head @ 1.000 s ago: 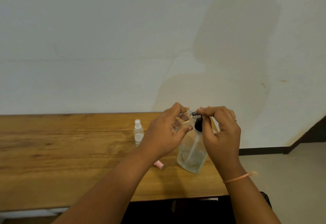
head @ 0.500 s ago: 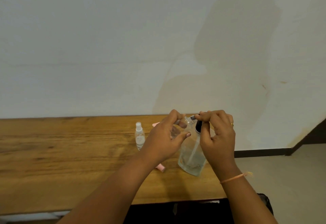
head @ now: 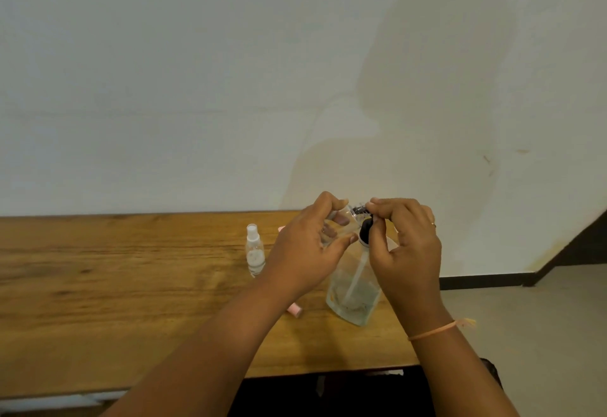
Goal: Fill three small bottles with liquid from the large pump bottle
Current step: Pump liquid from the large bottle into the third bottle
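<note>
"Where was the big one?"

"The large pump bottle (head: 353, 291) stood upright near the right end of the wooden surface (head: 115, 285). Its liquid looked low."

"And the hands?"

"Both were up at its top. The right hand (head: 407, 252) was nearer the pump, with its fingers (head: 386, 206) curled over the pump head (head: 365, 231) and the thumb down alongside. The left hand (head: 305, 252), just left of it, had finger and thumb clamped round a small clear bottle (head: 341, 224)."

"How did that one lie?"

"It was tilted, with its long axis running up and right, so the mouth met the spout (head: 358, 209). I couldn't tell whether they were touching. I'd say any press depended on that alignment holding."

"What about the others?"

"A small spray bottle (head: 255, 252) stood capped on the surface, left of the hands."
</note>
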A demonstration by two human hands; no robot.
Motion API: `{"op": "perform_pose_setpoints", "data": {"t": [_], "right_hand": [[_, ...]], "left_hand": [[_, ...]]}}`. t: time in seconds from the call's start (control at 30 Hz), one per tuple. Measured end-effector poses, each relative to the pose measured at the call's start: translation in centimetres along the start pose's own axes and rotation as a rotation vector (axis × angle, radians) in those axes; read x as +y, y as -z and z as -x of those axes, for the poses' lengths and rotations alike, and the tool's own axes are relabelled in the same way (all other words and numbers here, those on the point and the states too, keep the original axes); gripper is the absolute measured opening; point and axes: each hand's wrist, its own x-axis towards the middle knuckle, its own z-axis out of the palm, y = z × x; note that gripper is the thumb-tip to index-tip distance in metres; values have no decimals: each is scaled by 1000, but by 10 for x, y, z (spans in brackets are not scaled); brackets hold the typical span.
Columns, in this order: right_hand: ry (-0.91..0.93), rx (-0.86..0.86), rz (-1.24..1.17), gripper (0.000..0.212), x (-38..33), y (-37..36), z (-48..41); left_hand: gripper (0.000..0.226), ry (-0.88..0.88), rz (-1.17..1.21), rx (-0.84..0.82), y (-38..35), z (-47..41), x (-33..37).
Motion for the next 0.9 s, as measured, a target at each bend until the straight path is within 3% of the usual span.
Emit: {"op": "perform_pose_setpoints", "data": {"t": [0.2, 0.53, 0.9], "right_hand": [[-29, 30, -8, 22, 5, -8, 6], [33, -3, 127, 23, -7, 2, 0], [-38, 34, 62, 25, 0, -10, 8]], "left_hand": [[30, 22, -54, -51, 1, 1, 1], [31, -17, -39, 43, 1, 5, 5], [30, 16, -23, -2, -3, 4, -2]]}}
